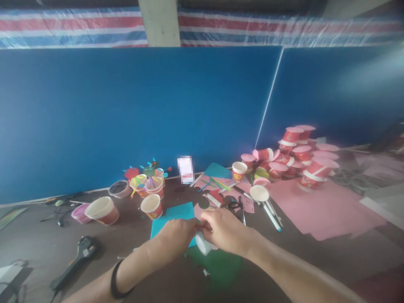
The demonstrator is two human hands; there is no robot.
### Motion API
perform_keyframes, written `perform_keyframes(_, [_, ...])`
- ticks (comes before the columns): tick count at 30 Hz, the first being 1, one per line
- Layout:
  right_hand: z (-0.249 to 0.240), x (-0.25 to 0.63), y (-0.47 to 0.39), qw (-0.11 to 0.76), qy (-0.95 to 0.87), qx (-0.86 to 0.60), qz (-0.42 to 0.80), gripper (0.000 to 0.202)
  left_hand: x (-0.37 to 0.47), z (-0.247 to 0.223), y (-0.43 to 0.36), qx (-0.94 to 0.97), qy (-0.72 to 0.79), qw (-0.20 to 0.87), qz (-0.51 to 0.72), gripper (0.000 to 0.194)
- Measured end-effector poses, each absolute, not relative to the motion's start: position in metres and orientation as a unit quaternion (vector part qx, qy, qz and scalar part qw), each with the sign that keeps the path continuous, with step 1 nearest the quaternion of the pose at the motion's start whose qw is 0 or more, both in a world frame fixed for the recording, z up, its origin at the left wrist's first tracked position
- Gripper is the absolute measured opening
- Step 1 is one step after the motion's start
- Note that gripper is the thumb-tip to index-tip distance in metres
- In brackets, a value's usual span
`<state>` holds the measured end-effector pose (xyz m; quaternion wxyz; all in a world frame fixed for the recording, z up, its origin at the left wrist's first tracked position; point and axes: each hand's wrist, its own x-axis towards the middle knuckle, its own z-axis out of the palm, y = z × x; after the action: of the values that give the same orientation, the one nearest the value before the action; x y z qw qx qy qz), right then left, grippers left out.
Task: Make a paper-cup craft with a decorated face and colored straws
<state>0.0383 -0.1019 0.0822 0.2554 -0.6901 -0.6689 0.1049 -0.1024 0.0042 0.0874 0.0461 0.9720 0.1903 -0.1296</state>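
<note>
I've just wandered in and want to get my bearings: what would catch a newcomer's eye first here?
Probably the jumbled pile of red cups topped with pink discs, at the right against the blue wall. Next, perhaps, the two hands, left and right, meeting at the front centre beside a small white roll, near bright blue paper.

A makeshift craft work area, apparently set up in an unfinished or temporary space

Craft work is indicated by the dark brown desk (pixel 132 265) strewn with pink paper sheets (pixel 303 206), white-capped marker pens (pixel 271 216) and red-and-white paper cups topped with pink discs (pixel 315 172); a temporary setting is suggested by the plain blue partition panels (pixel 142 113), backed by a bare concrete pillar (pixel 160 25) and striped plastic sheeting (pixel 69 27).
</note>
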Motion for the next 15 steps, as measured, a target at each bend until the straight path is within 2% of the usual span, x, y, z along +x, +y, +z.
perform_keyframes(15, [0.0721,0.0397,-0.1018,0.269,-0.684,-0.672,0.093,0.003,-0.108,0.0865,0.007,0.978,0.161,0.097,-0.096,0.034])
